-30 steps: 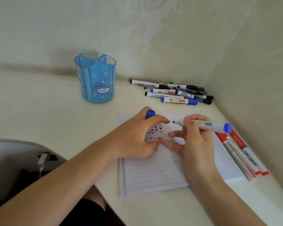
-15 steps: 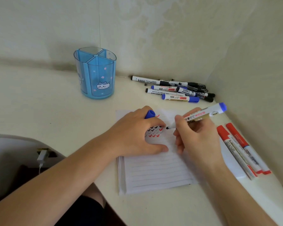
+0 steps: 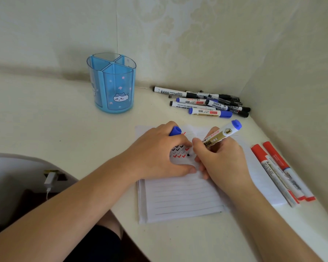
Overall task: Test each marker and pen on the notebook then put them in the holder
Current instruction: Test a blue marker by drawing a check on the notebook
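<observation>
A lined notebook [image 3: 182,197] lies open on the white desk, with rows of small red and dark tick marks near its top. My right hand [image 3: 222,163] grips a blue marker [image 3: 220,136] with its tip down on the page beside those marks. My left hand [image 3: 159,152] rests on the notebook and holds the marker's blue cap [image 3: 175,131] between its fingers. A blue see-through holder [image 3: 112,84] with three compartments and a cat picture stands at the back, with nothing seen inside.
A heap of several black and blue markers and pens [image 3: 204,103] lies in the back right corner. Two red markers [image 3: 280,173] lie along the notebook's right edge. Walls close in behind and to the right. A charger plug [image 3: 50,179] sits lower left.
My right hand turned the uncapped blue marker from level to tip-down and brought it onto the page by the tick marks. My left hand stayed on the notebook holding the cap.
</observation>
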